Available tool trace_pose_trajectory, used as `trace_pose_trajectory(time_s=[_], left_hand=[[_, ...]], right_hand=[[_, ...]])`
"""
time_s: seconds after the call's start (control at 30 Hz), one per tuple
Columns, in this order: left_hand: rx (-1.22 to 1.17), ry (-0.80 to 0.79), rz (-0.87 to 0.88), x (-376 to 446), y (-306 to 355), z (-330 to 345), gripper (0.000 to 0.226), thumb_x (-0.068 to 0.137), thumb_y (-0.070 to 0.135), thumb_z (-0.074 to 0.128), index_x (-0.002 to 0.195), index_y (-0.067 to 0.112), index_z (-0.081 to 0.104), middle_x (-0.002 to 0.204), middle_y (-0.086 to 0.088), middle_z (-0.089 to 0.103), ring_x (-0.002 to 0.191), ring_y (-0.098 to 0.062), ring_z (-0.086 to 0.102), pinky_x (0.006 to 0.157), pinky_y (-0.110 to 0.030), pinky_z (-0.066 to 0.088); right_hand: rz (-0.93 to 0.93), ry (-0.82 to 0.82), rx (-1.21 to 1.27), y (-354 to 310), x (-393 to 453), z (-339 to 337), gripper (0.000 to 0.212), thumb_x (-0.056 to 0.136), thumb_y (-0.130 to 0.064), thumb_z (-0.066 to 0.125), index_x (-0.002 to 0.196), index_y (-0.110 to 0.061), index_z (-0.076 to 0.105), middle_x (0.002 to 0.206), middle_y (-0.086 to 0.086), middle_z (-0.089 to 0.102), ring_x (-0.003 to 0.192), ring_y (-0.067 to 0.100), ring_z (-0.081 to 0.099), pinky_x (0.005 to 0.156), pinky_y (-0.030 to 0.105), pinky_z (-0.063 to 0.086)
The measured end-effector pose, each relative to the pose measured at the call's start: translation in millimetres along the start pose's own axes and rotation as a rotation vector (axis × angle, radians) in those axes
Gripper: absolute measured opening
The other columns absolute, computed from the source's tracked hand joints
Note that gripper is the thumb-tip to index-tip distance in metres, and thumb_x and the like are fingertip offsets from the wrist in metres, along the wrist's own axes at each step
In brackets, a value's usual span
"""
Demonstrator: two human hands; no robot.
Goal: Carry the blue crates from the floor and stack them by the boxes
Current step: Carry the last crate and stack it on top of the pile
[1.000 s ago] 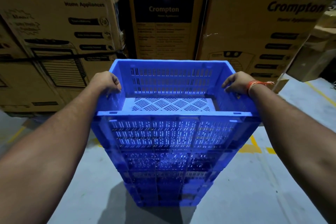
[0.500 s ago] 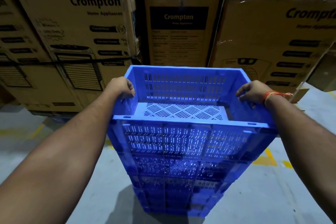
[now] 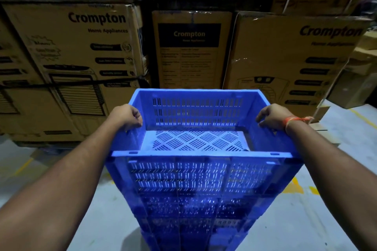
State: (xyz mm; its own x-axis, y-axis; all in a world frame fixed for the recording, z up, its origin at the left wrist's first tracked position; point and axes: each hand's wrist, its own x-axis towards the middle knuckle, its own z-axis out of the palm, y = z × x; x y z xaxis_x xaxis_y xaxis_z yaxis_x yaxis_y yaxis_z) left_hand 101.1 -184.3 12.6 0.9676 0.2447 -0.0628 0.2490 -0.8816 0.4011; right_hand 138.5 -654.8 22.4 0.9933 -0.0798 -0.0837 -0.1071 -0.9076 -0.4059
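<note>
Crates [image 3: 201, 187] in one blue stack between the hands, rising from the floor [image 3: 77, 206] to wrist height. Top crate [image 3: 195, 140] clearly separate, open and empty, slotted on walls and base; at least three more layers below it, exact count lost in the dark lower part. Two hands, one on each short side of the top crate. Left hand [image 3: 126, 116] curled over the left rim, fingers folded down inside the wall, gripping it. Right hand [image 3: 269, 117] likewise hooked over the right rim, fingers bent around the edge, clamped on the crate. One orange band [image 3: 293, 121] on the right wrist. Both forearms bare, stretched forward and spread to the crate's width.

Beyond the hands, just past the far wall of the top crate, boxes [image 3: 191, 51] of brown cardboard stacked high. Three large ones with "Crompton" print at hand level: one beyond the left hand [image 3: 85, 57], one straight ahead between the hands, one beyond the right hand [image 3: 289, 61]. More boxes on top of these, at least three, print too dim to read fully. Further cartons out past the right hand at the edge, blurred. Yellow paint marks [image 3: 293, 187] on the grey floor below the right forearm, and a faint yellow line below the left forearm.
</note>
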Motion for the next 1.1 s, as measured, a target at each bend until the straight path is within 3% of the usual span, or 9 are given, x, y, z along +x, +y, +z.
trace_pose_trajectory(time_s=[0.1,0.23,0.33,0.53,0.67,0.8,0.9,1.03,1.1], left_hand=[[-0.03,-0.022,0.003,3.8,-1.0,0.2,0.005,0.076,0.02,0.08,0.074,0.016,0.077,0.068,0.006,0.073,0.064,-0.01,0.066,0.067,-0.027,0.054],[-0.055,-0.039,-0.017,12.5,0.9,-2.2,0.004,0.076,0.016,0.08,0.074,0.014,0.077,0.073,0.003,0.075,0.071,-0.012,0.068,0.063,-0.027,0.05],[-0.047,-0.047,-0.021,15.5,1.3,-2.6,0.004,0.075,0.015,0.08,0.072,0.014,0.077,0.071,0.002,0.075,0.07,-0.015,0.069,0.063,-0.028,0.053],[-0.027,-0.027,-0.018,10.7,1.0,-2.4,0.006,0.072,0.021,0.081,0.07,0.017,0.077,0.063,0.006,0.072,0.061,-0.014,0.069,0.062,-0.027,0.055],[-0.018,-0.018,-0.024,8.5,0.7,-2.6,0.006,0.071,0.023,0.08,0.07,0.018,0.076,0.066,0.007,0.073,0.061,-0.011,0.068,0.057,-0.022,0.048],[-0.005,-0.002,-0.021,11.1,0.1,-1.0,0.005,0.07,0.022,0.08,0.068,0.019,0.076,0.064,0.008,0.073,0.062,-0.012,0.07,0.06,-0.026,0.055],[0.013,-0.011,-0.018,11.9,0.9,-0.3,0.006,0.071,0.023,0.08,0.069,0.019,0.076,0.062,0.007,0.072,0.059,-0.014,0.07,0.062,-0.026,0.056],[0.001,-0.008,0.003,14.7,0.1,0.1,0.011,0.074,0.027,0.08,0.071,0.017,0.076,0.056,0.007,0.07,0.054,-0.016,0.069,0.053,-0.022,0.046],[0.027,-0.001,0.007,14.7,0.8,1.1,0.016,0.075,0.03,0.08,0.072,0.016,0.075,0.056,0.005,0.069,0.056,-0.016,0.069,0.05,-0.022,0.04]], right_hand=[[0.007,-0.027,0.022,-1.4,1.2,-0.9,0.015,0.07,-0.008,0.078,0.078,-0.02,0.076,0.063,0.005,0.071,0.052,0.019,0.064,0.056,0.029,0.053],[0.014,-0.016,0.008,-11.6,6.6,-3.5,0.016,0.07,-0.007,0.079,0.077,-0.022,0.076,0.075,0.005,0.074,0.065,0.02,0.069,0.064,0.032,0.057],[0.021,-0.027,0.027,-10.9,7.1,-4.1,0.016,0.072,-0.005,0.077,0.074,-0.021,0.075,0.072,0.007,0.073,0.06,0.021,0.066,0.063,0.035,0.058],[0.028,-0.023,0.028,-11.0,5.6,-4.6,0.017,0.072,-0.004,0.076,0.078,-0.02,0.076,0.06,0.0,0.068,0.048,0.016,0.06,0.053,0.028,0.052],[0.026,-0.012,0.003,-9.4,5.8,-2.5,0.018,0.072,-0.008,0.077,0.078,-0.025,0.075,0.075,0.003,0.071,0.055,0.017,0.063,0.054,0.027,0.051],[0.002,-0.019,0.002,-7.2,10.7,-1.9,0.02,0.075,-0.01,0.077,0.078,-0.029,0.073,0.082,-0.002,0.067,0.06,0.013,0.058,0.057,0.025,0.045],[-0.001,-0.015,0.007,-4.2,15.3,-1.2,0.017,0.075,-0.011,0.078,0.08,-0.026,0.075,0.073,-0.005,0.065,0.059,0.013,0.059,0.059,0.025,0.046],[-0.049,-0.027,-0.012,2.1,21.6,-0.9,0.015,0.075,-0.011,0.078,0.08,-0.025,0.074,0.044,-0.007,0.062,0.038,0.009,0.058,0.054,0.025,0.047],[-0.08,-0.026,-0.045,3.4,23.8,0.1,0.015,0.074,-0.013,0.079,0.082,-0.025,0.075,0.05,-0.006,0.064,0.045,0.013,0.061,0.052,0.023,0.044]])
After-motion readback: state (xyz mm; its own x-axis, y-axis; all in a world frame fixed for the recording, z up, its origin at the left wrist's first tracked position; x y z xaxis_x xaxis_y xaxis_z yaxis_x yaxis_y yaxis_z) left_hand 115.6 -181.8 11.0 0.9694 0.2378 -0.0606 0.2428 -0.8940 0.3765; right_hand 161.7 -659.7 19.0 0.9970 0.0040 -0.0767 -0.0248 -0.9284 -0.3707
